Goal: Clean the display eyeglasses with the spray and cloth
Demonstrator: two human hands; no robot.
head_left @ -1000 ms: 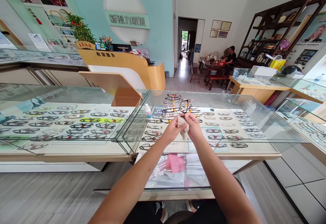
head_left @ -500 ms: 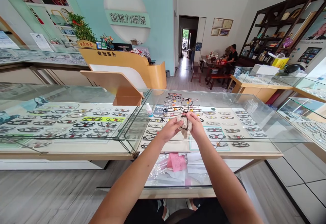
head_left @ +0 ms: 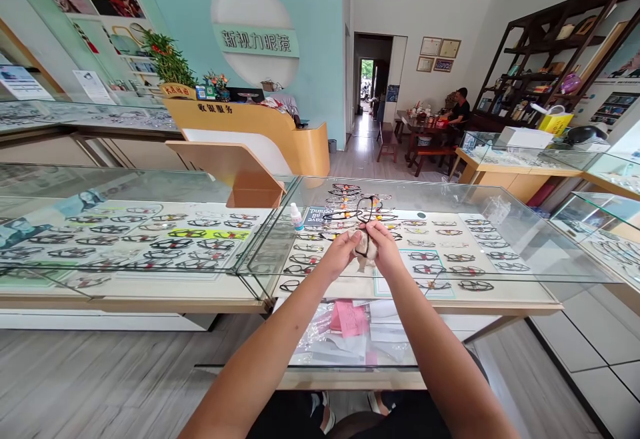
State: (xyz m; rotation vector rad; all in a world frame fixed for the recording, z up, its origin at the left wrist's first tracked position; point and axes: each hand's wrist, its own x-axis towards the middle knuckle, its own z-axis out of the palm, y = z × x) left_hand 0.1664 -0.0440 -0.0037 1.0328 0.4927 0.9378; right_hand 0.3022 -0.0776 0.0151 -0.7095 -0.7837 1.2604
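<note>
Both of my hands meet above the glass display case (head_left: 500,226). My left hand (head_left: 340,252) pinches a small beige cleaning cloth (head_left: 361,252) against a pair of black-framed glasses (head_left: 364,211). My right hand (head_left: 386,247) is closed on the same glasses from the other side. One lens rises above my fingers; the other lens is wrapped in the cloth. A small white dropper bottle (head_left: 297,216) stands on the glass to the left of my hands.
Rows of spectacle frames lie inside the cases. A second glass case (head_left: 125,186) joins on the left, and a wooden reception counter (head_left: 260,132) stands behind. A person sits at a table (head_left: 425,126) at the back right. Shelves line the right wall.
My hands stay together, working the cloth over the glasses; the frame has tilted a little between frames. The view has shifted slightly to the left.
</note>
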